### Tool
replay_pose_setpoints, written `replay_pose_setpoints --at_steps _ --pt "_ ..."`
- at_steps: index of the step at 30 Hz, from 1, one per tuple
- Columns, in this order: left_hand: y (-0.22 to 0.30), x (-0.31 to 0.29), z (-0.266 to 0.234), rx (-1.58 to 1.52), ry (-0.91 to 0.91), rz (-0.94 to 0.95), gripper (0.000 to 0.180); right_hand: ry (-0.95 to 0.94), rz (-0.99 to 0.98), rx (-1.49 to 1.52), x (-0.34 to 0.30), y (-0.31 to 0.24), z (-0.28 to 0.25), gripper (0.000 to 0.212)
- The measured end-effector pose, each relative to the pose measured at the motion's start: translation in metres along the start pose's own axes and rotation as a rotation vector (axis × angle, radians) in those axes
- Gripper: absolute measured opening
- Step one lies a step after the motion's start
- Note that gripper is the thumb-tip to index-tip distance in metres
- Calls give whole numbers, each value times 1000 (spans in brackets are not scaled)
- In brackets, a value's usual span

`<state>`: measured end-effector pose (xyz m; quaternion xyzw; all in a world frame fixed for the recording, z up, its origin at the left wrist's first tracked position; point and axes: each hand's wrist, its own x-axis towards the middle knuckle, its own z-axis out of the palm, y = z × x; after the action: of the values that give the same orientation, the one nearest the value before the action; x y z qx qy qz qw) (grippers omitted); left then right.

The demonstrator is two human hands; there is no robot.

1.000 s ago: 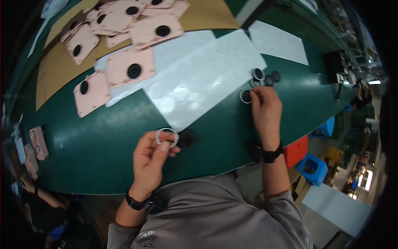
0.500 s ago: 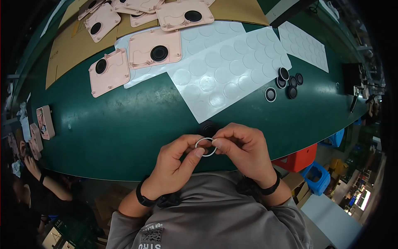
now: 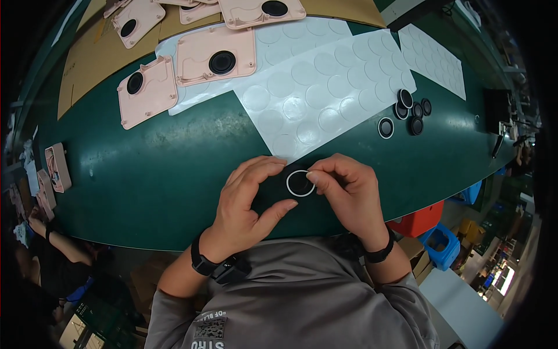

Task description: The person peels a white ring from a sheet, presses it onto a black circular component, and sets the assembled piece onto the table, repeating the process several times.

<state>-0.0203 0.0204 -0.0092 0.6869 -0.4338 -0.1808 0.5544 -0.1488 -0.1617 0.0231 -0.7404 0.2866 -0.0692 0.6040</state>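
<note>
My right hand (image 3: 347,192) pinches the right side of a thin white ring (image 3: 289,190) between thumb and fingertips. The ring is over a round black speaker (image 3: 300,183) on the green table; whether it touches the speaker I cannot tell. On the other side, my left hand (image 3: 247,200) is open, thumb and fingers spread around the speaker's left side with nothing in them. Beyond my hands lies a white sheet of round stickers (image 3: 317,96), its near corner close to the speaker. To the right is a cluster of small black speakers (image 3: 416,126), some rimmed in white.
Pink plastic panels with black speakers, including a near panel (image 3: 149,96), lie at the far left, some on cardboard (image 3: 87,70). Pink housings (image 3: 57,167) stand at the left edge, near another person's arm (image 3: 70,247). Red (image 3: 417,220) and blue stools (image 3: 440,245) are at the right.
My left hand has let go of the ring and opened. My right hand has carried the ring slightly away from my body, over the black speaker. The view has shifted slightly.
</note>
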Motion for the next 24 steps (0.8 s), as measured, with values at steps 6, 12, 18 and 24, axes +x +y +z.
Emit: replay_pose_setpoints --at_steps 6,12,18,24 --pt "-8 1 3 99 -29 30 51 2 -9 -62 0 6 2 5" --pt "-6 4 5 209 -39 29 49 28 -8 -83 2 5 5 4" --pt "-5 2 8 217 -33 17 50 71 -114 -170 1 1 9 5" --pt "-5 3 7 231 -36 24 50 103 -209 -310 -1 -1 11 7"
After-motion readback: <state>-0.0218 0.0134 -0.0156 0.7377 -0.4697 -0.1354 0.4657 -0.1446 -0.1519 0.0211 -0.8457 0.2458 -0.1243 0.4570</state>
